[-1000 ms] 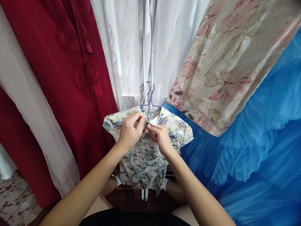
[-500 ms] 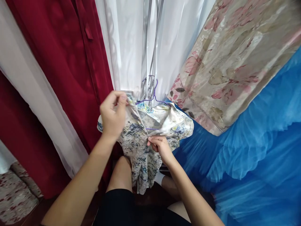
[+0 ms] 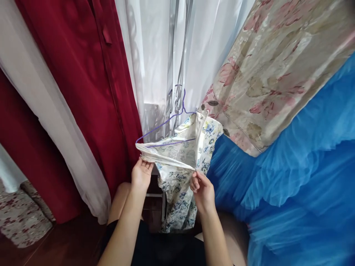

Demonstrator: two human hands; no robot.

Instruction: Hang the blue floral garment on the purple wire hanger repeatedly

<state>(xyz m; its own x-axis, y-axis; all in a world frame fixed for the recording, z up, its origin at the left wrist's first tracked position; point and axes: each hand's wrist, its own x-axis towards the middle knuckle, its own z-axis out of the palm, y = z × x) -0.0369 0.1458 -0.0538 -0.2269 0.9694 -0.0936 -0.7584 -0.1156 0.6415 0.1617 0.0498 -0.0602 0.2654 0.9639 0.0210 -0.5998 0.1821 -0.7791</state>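
Observation:
A white garment (image 3: 177,188) with blue floral print hangs partly on a purple wire hanger (image 3: 161,127). Its right shoulder rests over the hanger, while the hanger's left arm sticks out bare above the cloth. My left hand (image 3: 142,173) grips the garment's left shoulder edge just under the hanger's left end, fingers behind the fabric. With thumb and fingers pinched, my right hand (image 3: 202,188) holds the front of the neckline at its lowest point. The neckline is stretched taut between both hands, and its pale inner side shows.
Behind the hanger hang white drapes (image 3: 155,55) with grey ribbons. Dark red cloth (image 3: 74,74) hangs at left, a beige floral fabric (image 3: 266,81) at right. Blue tulle (image 3: 299,192) spreads at lower right. My knees flank the garment above a dark reddish floor (image 3: 66,240).
My left hand has moved down, pulling the left shoulder off the hanger's left arm. My right hand has shifted right and slightly down, still pinching the neckline.

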